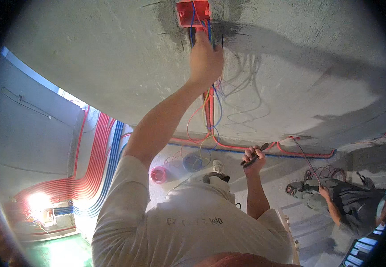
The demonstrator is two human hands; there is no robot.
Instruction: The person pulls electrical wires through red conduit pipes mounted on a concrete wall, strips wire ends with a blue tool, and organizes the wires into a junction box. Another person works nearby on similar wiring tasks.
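Note:
A red junction box (194, 14) is set in the grey wall, with blue and red wires (209, 27) inside it. Just below its lower edge, my left hand (205, 60) is raised and closed on the wires; its fingertips are partly hidden. Loose red, yellow and blue wires hang below that hand, beside a red conduit (210, 111) that runs down a groove in the wall. Lower and to the right, my right hand (255, 162) is closed round dark pliers (254, 155), apart from the wall.
Wire coils, one pink (158, 175) and one blue (193, 163), lie on the floor. Red conduits (96, 155) and blue conduits (113, 155) bend across the left side. A bright lamp (39, 202) shines there. At right, a co-worker (348, 202) holds a thin rod or tube.

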